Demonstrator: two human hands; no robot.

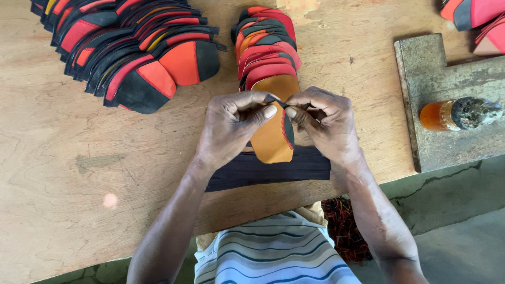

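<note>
My left hand and my right hand meet over a wooden table, both pinching one tan leather piece with red stitching along its black edge. The thumbs and fingertips grip its top end, where a small black tab shows. Under the piece lies a stack of black strips. Just beyond my hands sits a short row of red, orange and black leather pieces.
A large fanned pile of red, orange and black pieces covers the far left. A grey stone slab at right carries an orange bottle lying on its side. More pieces sit at the top right corner.
</note>
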